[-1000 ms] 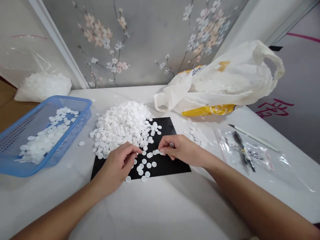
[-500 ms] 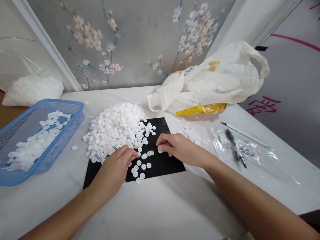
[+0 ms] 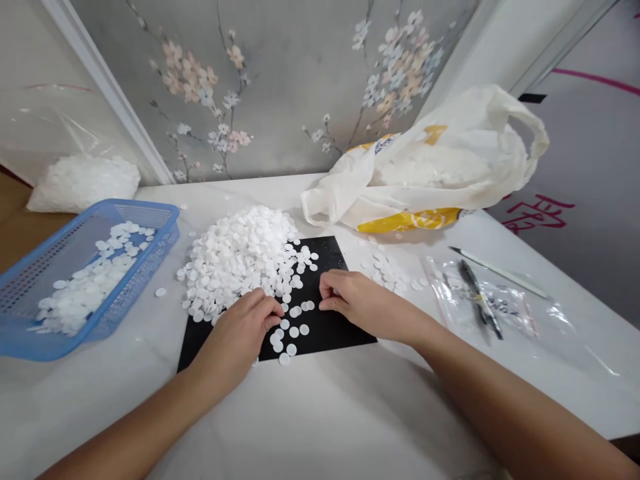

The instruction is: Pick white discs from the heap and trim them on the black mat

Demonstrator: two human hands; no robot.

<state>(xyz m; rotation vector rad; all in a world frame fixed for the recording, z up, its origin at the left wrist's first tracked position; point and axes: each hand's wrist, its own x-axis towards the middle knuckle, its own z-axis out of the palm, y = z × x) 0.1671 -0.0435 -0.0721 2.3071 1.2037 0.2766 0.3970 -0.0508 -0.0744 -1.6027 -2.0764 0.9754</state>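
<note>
White, smooth tabletop (image 3: pixel 300 413) up front, and beyond its bare strip a flat black sheet (image 3: pixel 345 330) carries a scatter of thin round white discs (image 3: pixel 294 331). Left hand (image 3: pixel 243 327) curls in beside them, fingertips narrow; right hand (image 3: pixel 363 303) bends in over the black, its pinch narrow too, and whether either grips a disc, I can't tell! Looks like fingertip picking among loose discs is the step. Next move seems to call for a light, precise pinch. Farther back, a heaped white pile (image 3: pixel 240 250) of discs overlaps the sheet.
</note>
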